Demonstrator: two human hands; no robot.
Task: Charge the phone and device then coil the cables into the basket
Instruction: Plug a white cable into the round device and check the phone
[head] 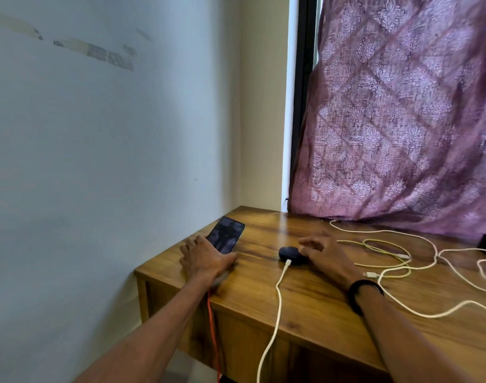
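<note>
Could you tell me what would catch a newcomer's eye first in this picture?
Probably the patterned purple curtain, which fills the upper right and hangs down to the back of the wooden table. Next, the two hands at the table's left end: the left hand holds the near end of a dark phone, and the right hand rests against a small dark blue device with a white cable plugged in. More pale cables sprawl loosely to the right.

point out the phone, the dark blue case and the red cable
phone [226, 237], head view, middle of its screen
dark blue case [289, 253], head view, its top
red cable [213, 333], head view, stretch hanging off the table edge
</note>
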